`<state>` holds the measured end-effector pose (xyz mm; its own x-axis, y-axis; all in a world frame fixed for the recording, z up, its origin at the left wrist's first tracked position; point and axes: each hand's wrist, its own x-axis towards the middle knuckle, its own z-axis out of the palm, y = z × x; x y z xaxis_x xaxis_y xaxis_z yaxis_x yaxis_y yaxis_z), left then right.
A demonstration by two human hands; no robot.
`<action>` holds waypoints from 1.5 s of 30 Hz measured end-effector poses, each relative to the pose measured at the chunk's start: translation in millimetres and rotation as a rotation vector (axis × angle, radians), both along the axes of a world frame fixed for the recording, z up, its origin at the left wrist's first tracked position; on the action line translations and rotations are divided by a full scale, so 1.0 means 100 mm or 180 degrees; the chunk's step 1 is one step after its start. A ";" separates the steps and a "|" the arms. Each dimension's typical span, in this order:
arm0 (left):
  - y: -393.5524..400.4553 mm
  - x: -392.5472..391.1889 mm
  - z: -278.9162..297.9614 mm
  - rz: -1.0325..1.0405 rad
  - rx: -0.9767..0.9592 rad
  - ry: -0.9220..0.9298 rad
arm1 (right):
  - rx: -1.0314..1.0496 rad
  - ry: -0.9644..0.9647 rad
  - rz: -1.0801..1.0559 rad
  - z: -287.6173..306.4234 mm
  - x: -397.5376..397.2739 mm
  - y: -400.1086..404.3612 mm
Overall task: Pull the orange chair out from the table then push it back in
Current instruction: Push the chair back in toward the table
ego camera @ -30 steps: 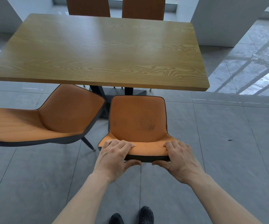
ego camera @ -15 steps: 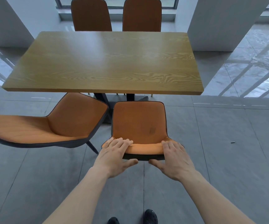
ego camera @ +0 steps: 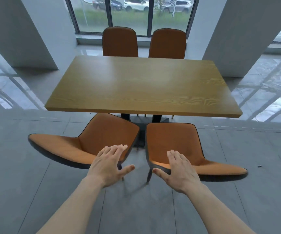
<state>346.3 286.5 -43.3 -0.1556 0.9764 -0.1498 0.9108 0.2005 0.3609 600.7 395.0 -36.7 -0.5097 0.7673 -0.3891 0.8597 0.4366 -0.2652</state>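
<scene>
The orange chair (ego camera: 175, 142), dark-edged, stands at the near side of the wooden table (ego camera: 143, 85), with the front of its seat close to the table's near edge. My right hand (ego camera: 180, 169) is open with fingers spread, over the top of this chair's backrest and not gripping it. My left hand (ego camera: 110, 164) is also open and holds nothing. It hovers over the gap between this chair and a second orange chair (ego camera: 85, 146) on the left.
Two more orange chairs (ego camera: 120, 42) (ego camera: 167, 43) stand at the table's far side, before a window. White pillars (ego camera: 35, 31) (ego camera: 237, 36) flank the table. Grey tiled floor (ego camera: 237, 200) surrounds me.
Both hands have let go of the chair's backrest and spread open. The view has pulled back and tilted up, so the far chairs and the window now show.
</scene>
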 end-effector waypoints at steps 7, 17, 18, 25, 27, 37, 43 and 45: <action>-0.68 -1.87 0.16 0.0183 -0.0049 0.0167 | -0.0186 0.0285 0.0021 0.06 -1.99 -0.81; -0.87 -3.25 -0.21 0.0073 -0.0326 0.0180 | -0.0355 0.0168 0.0014 -0.08 -3.39 -1.20; -0.85 -3.33 -0.24 0.0010 -0.0339 0.0170 | -0.0397 0.0138 -0.0013 -0.11 -3.47 -1.23; -0.69 -3.62 -0.40 -0.0319 -0.0725 0.0246 | -0.0404 -0.0037 -0.0335 -0.39 -3.74 -1.37; -0.65 -3.63 -0.47 -0.0277 -0.0676 0.0320 | -0.0386 -0.0026 -0.0413 -0.45 -3.77 -1.35; -0.72 -3.52 -0.47 -0.0149 -0.0379 0.0556 | -0.0406 -0.0115 -0.0216 -0.47 -3.72 -1.28; -0.84 -3.11 -0.54 0.0058 -0.0323 0.0616 | -0.0565 -0.0089 -0.0136 -0.41 -3.35 -1.21; -0.88 -2.92 -0.57 0.0129 -0.0230 0.0619 | -0.0578 -0.0119 -0.0097 -0.39 -3.17 -1.18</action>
<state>54.5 199.0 -100.3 -0.2273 0.9566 -0.1824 0.9526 0.2573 0.1624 283.8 277.3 -76.0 -0.4698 0.6976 -0.5410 0.8826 0.3579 -0.3049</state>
